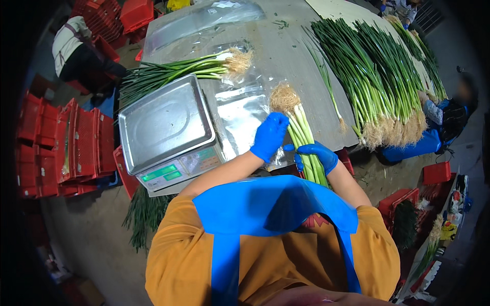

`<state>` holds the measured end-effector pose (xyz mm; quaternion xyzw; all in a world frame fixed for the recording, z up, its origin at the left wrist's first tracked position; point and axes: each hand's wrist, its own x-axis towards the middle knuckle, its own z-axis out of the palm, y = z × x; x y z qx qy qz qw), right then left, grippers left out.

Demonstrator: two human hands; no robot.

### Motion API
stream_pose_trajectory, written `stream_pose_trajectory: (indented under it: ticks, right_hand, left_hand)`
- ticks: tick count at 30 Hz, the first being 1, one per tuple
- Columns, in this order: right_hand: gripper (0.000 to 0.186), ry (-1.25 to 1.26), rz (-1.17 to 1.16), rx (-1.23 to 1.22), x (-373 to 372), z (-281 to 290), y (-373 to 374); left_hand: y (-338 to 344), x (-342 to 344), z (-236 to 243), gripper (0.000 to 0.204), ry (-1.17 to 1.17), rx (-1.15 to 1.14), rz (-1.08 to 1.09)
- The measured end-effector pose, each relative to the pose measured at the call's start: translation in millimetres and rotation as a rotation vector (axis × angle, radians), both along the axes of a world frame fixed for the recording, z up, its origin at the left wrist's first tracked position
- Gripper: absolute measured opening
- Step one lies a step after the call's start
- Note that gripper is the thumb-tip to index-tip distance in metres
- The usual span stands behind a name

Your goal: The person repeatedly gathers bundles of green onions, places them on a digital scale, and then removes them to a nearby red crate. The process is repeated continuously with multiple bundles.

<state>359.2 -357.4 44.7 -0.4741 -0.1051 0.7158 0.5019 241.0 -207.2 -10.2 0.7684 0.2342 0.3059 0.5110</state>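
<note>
My left hand (270,135), in a blue glove, has its fingers curled at the white stalks just below the roots of a green onion bundle (301,127); what its fingertips pinch is hidden. My right hand (316,155), also gloved in blue, grips that bundle lower down, with the pale roots pointing away from me. Left of my left hand sits a digital scale with a bare steel platform (166,122). Behind the scale another bunch of green onions (204,69) lies on clear plastic sheets (235,112).
The grey table (280,46) holds long heaps of green onions (383,86) at right. A co-worker (444,115) sits beyond them, another (76,48) bends at upper left. Red crates (81,143) stack at left, more (393,209) at lower right.
</note>
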Motion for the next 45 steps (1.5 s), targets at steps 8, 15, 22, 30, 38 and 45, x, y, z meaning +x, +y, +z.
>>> stream_pose_trajectory:
  ticks: [8,15,22,30,38,45]
  right_hand:
    - [0.029,-0.765,0.186,-0.246,-19.3,-23.2,4.0]
    - [0.036,-0.241,0.085,-0.175,17.3,-11.3,-20.6]
    - [0.048,0.244,-0.025,0.079,51.5,-12.6,-39.3]
    - [0.04,-0.163,-0.021,-0.003,65.4,-4.2,-34.7]
    - [0.028,-0.34,0.085,0.191,102.5,0.4,-29.9]
    - [0.032,-0.903,0.528,0.219,32.5,4.3,28.5]
  left_hand:
    - [28.2,25.9,20.0,0.013,0.125,0.469,-0.03]
    - [-7.9,26.4,34.4,0.009,0.196,0.916,-0.451]
    - [-11.3,30.0,5.9,0.009,-0.082,0.481,-0.274]
    - [-31.5,55.9,41.1,0.013,-0.019,0.872,-0.518]
    - [-39.3,50.3,22.5,0.026,-0.094,0.299,-0.401]
    - [-50.4,20.8,32.1,0.047,-0.224,-0.908,0.148]
